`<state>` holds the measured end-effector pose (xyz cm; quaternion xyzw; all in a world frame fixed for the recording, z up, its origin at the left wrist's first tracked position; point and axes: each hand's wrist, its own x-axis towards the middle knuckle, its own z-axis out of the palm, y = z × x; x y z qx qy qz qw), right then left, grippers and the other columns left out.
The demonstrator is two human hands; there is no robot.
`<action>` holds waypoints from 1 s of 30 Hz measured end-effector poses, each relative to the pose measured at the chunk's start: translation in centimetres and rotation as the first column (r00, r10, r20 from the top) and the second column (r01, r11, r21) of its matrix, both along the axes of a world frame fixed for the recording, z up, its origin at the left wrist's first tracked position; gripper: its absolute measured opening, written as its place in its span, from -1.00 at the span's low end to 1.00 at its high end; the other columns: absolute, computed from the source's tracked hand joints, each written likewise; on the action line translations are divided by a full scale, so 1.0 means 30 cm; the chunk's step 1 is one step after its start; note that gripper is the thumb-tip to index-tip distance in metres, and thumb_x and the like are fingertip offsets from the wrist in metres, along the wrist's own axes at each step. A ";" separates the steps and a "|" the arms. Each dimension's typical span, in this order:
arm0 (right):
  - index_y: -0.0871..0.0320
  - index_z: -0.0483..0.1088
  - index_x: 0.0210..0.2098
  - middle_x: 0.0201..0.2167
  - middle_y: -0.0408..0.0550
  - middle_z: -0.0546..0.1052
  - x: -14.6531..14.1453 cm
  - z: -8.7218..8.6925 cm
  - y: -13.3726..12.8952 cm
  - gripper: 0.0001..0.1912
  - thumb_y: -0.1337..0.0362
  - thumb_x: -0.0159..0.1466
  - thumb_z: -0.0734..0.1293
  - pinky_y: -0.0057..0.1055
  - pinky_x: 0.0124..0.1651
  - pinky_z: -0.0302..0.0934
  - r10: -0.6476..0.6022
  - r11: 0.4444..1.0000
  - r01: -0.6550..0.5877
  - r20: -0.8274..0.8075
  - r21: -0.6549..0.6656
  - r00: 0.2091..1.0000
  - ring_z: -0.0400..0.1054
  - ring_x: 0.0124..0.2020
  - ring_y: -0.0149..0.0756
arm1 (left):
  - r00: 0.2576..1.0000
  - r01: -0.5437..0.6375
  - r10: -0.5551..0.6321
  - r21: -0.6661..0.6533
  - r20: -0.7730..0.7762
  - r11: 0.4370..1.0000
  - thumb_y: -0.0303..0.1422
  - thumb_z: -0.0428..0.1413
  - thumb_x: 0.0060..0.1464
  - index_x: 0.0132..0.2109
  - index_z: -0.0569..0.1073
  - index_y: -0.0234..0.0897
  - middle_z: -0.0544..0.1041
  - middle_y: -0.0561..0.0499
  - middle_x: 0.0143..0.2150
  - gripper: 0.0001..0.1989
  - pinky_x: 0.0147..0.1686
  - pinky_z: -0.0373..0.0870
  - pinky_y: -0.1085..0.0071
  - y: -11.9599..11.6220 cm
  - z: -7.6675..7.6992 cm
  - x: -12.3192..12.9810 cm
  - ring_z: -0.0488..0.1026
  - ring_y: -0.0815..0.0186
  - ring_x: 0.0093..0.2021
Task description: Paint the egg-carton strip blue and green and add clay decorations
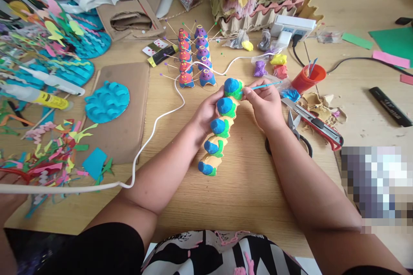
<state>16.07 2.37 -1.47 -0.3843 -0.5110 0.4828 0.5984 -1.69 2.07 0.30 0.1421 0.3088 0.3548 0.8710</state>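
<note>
A strip of egg carton cups, covered in blue and green clay, hangs over the wooden table in the middle of the head view. My left hand is wrapped round its left edge near the upper end. Pinched between the fingers of my right hand is a thin blue tool, its near end at the green clay of the topmost cup. Two rows of finished-looking cups, one red and one purple, stand beyond my hands with pins and sticks in them.
Scissors, a utility knife and an orange cup lie or stand at right. A white cable crosses at left, by cardboard and paper scraps. Egg trays and a power strip sit behind. Another person's hand shows far left.
</note>
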 end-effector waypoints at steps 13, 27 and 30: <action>0.02 0.43 -0.29 -0.42 -0.25 0.51 0.001 0.005 0.000 -0.48 -0.15 0.13 0.69 -0.35 -0.12 0.44 0.081 0.994 -0.087 -0.104 -0.059 0.991 0.45 -0.33 -0.40 | 0.999 -0.030 0.030 -0.030 -0.014 0.999 0.01 0.10 0.46 0.04 0.68 -0.18 0.59 0.04 -0.52 -0.59 -0.59 0.33 0.51 -0.006 0.026 0.002 0.52 0.36 -0.58; -0.02 0.37 -0.28 -0.43 -0.27 0.47 -0.015 0.015 -0.002 -0.37 -0.27 0.07 0.67 -0.35 -0.17 0.45 -0.016 1.000 0.016 -0.013 -0.012 1.000 0.44 -0.36 -0.39 | 0.999 0.002 -0.004 -0.056 -0.038 0.998 0.18 0.10 0.39 -0.17 0.62 -0.17 0.51 0.03 -0.56 -0.48 -0.61 0.29 0.46 -0.002 -0.006 -0.003 0.47 0.33 -0.61; -0.02 0.37 -0.27 -0.42 -0.26 0.47 -0.015 0.012 -0.002 -0.38 -0.26 0.07 0.68 -0.35 -0.17 0.44 -0.008 1.000 0.008 -0.020 -0.027 1.000 0.46 -0.34 -0.38 | 0.999 -0.009 0.007 -0.050 -0.046 0.999 0.16 0.10 0.40 -0.11 0.64 -0.17 0.53 0.03 -0.54 -0.50 -0.58 0.33 0.45 -0.001 -0.007 -0.003 0.50 0.31 -0.58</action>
